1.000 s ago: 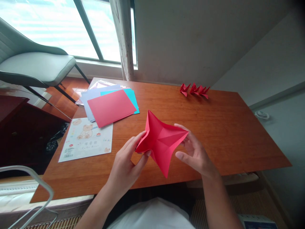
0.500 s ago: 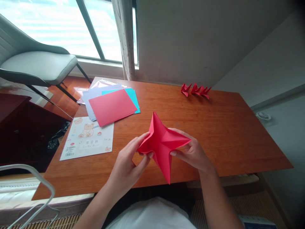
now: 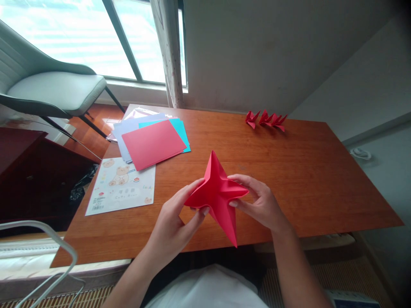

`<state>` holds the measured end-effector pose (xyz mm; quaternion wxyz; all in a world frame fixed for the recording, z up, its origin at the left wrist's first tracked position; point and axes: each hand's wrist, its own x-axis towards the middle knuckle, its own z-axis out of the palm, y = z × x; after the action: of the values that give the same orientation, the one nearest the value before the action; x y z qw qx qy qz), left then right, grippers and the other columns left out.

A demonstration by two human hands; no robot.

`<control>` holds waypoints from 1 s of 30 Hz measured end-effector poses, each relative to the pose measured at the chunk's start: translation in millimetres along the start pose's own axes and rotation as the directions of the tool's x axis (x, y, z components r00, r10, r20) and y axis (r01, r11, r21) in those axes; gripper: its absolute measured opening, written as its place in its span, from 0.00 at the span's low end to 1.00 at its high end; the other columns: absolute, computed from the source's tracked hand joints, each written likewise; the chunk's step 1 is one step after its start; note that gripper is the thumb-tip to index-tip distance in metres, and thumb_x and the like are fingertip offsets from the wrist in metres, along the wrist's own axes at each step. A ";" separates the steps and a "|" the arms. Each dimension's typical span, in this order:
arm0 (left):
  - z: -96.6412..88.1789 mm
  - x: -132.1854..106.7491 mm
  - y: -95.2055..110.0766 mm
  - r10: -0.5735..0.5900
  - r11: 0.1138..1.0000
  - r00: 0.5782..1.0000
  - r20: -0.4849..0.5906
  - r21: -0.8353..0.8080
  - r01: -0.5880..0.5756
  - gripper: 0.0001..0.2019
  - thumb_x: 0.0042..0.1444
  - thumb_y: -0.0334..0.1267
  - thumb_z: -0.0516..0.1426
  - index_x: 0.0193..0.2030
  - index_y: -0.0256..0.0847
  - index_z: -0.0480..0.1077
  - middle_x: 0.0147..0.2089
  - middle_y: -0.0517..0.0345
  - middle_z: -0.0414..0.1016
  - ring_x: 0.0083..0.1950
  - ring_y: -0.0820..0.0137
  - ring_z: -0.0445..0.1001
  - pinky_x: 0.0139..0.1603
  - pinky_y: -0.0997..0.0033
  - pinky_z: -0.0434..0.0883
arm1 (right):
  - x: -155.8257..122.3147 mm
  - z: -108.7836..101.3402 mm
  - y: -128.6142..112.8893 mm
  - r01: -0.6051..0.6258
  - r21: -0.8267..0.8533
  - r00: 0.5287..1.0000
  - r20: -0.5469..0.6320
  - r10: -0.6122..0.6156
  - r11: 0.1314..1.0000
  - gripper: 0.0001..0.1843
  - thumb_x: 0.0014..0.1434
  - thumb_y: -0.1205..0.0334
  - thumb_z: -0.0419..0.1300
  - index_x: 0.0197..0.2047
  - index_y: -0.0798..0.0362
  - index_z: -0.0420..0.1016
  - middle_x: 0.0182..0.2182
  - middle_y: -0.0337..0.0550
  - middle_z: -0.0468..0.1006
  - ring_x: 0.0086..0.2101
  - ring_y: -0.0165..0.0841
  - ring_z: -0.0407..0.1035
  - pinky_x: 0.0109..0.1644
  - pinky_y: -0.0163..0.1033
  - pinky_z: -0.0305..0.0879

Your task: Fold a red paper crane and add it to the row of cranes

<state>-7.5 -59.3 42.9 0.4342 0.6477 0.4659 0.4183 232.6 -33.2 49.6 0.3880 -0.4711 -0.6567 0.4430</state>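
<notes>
A red sheet of origami paper, creased into a four-pointed star shape with a sunken middle, is held up above the front of the table. My left hand pinches its left point, thumb below and fingers along the upper edge. On the other side, my right hand grips the right point between thumb and fingers, pressing its edges toward each other. The upper and lower points stick out freely. Some fingertips are hidden behind the paper.
On the wooden table lie red sheets over blue and lilac ones, beside a bear-printed sheet. Several small folded red paper figures stand at the back. A chair is by the window; a white curved tube is lower left.
The right point of the red paper has been squeezed narrower between my right fingers. The lower point has swung slightly right. The whole view has shifted a little.
</notes>
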 end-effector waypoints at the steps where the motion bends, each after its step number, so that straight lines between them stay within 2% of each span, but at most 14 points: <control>1: -0.5 -0.9 -0.9 -0.011 1.000 1.000 0.000 -0.012 0.011 0.25 0.62 0.34 0.61 0.66 0.48 0.66 0.61 0.51 0.76 0.59 0.62 0.77 0.61 0.62 0.74 | -0.3 0.1 -1.4 0.001 -0.011 1.000 0.004 -0.001 1.000 0.23 0.57 0.55 0.71 0.56 0.40 0.76 0.52 0.41 0.81 0.51 0.40 0.75 0.54 0.43 0.74; 6: -2.5 -3.1 -2.4 -0.059 0.996 0.998 0.013 -0.061 0.060 0.26 0.62 0.35 0.62 0.66 0.49 0.67 0.62 0.50 0.76 0.59 0.61 0.77 0.60 0.63 0.75 | -2.3 0.1 -7.8 -0.035 0.020 0.997 0.063 0.033 0.999 0.25 0.59 0.55 0.69 0.59 0.42 0.73 0.54 0.43 0.80 0.53 0.40 0.75 0.54 0.42 0.76; 11: -2.3 -2.6 -0.8 -0.092 0.992 0.995 0.024 -0.080 0.093 0.25 0.62 0.36 0.62 0.65 0.47 0.68 0.60 0.49 0.77 0.53 0.62 0.79 0.53 0.65 0.78 | -5.2 -0.2 -4.5 -0.158 0.212 0.978 0.171 0.123 0.964 0.29 0.61 0.55 0.68 0.64 0.42 0.69 0.53 0.44 0.80 0.52 0.40 0.76 0.52 0.43 0.78; 14: -1.1 -2.0 0.0 -0.094 0.991 0.995 0.019 -0.096 0.095 0.24 0.62 0.36 0.62 0.64 0.47 0.69 0.59 0.49 0.78 0.53 0.61 0.79 0.53 0.65 0.78 | -6.3 0.8 -1.5 -0.209 0.301 0.966 0.210 0.149 0.931 0.33 0.61 0.55 0.68 0.67 0.42 0.65 0.53 0.45 0.79 0.54 0.41 0.75 0.54 0.45 0.78; 21: 0.6 -2.2 3.2 -0.112 0.980 0.994 0.013 -0.166 0.113 0.23 0.62 0.36 0.62 0.64 0.48 0.69 0.62 0.50 0.76 0.59 0.60 0.77 0.59 0.63 0.76 | -7.3 5.1 0.3 -0.172 0.392 0.982 0.144 0.124 0.904 0.30 0.59 0.56 0.69 0.63 0.38 0.70 0.60 0.43 0.75 0.56 0.40 0.74 0.55 0.43 0.77; 26: 0.8 -3.2 5.1 -0.123 0.981 0.992 0.022 -0.151 0.124 0.23 0.62 0.35 0.62 0.64 0.49 0.69 0.62 0.51 0.77 0.58 0.61 0.78 0.56 0.65 0.77 | -7.1 6.6 -2.4 -0.162 0.361 0.984 0.128 0.123 0.918 0.27 0.59 0.53 0.69 0.61 0.39 0.72 0.56 0.43 0.79 0.51 0.39 0.77 0.49 0.40 0.79; 30: 1.7 -2.5 7.2 -0.099 0.984 0.995 0.008 -0.149 0.099 0.24 0.62 0.34 0.62 0.64 0.49 0.69 0.63 0.52 0.75 0.61 0.61 0.76 0.60 0.64 0.76 | -5.9 7.7 -7.7 -0.145 0.329 0.989 0.075 0.127 0.933 0.25 0.58 0.51 0.69 0.58 0.41 0.75 0.51 0.43 0.81 0.48 0.39 0.78 0.46 0.40 0.79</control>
<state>-4.8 -63.4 49.0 0.5016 0.5897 0.4648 0.4298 224.8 -41.8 54.0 0.4133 -0.4312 -0.5479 0.5857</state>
